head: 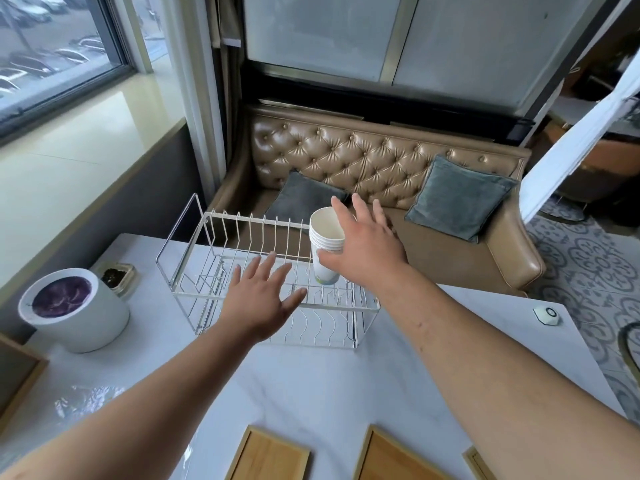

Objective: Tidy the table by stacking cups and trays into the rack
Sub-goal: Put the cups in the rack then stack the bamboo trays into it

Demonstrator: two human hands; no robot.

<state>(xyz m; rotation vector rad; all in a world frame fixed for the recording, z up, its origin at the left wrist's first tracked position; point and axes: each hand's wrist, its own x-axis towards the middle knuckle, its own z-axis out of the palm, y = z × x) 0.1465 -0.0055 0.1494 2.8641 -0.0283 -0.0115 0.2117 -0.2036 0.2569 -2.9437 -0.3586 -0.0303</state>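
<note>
1. Cup stack (326, 233) is leaning at the right end of the rack (242, 220), with its base down among the wires.
2. Your right hand (367, 244) is spreading wide, thumb touching the stack.
3. Your left hand (256, 303) is hovering wide over the rack, holding nothing.
4. The cup step is probably closing. Next, you are likely fetching the wooden trays (270, 455) nearest you and standing them between the dividers.
</note>
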